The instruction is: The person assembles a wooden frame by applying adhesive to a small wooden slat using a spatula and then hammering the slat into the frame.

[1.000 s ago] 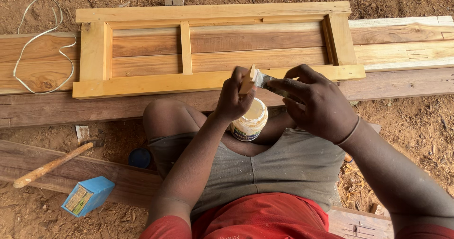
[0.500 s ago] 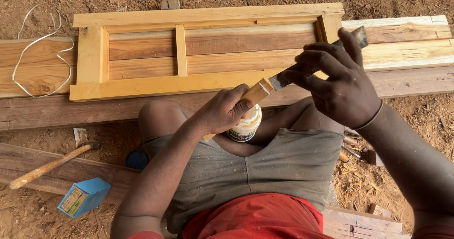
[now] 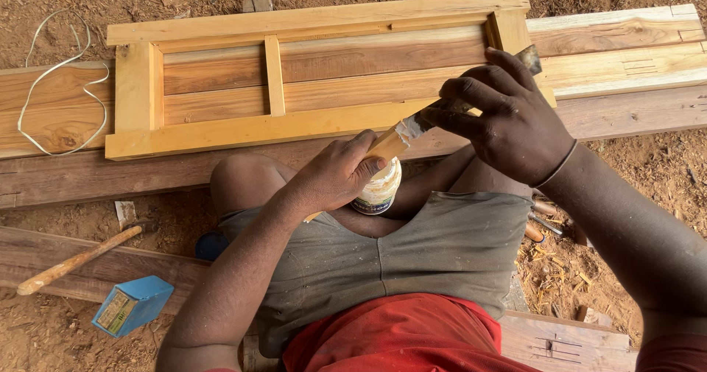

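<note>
1 wooden frame, 1 glue jar, 1 blade, 1 blue box, 1 hammer handle, 1 wire loop, approx. 4 planks.

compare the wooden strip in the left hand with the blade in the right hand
The wooden strip is pale bare wood; the blade is dark metal with whitish paste on its tip. The strip is short and mostly hidden in the left hand; the blade is longer, sticking out past both sides of the right hand. They share the spot where their ends meet, above the jar.
</note>
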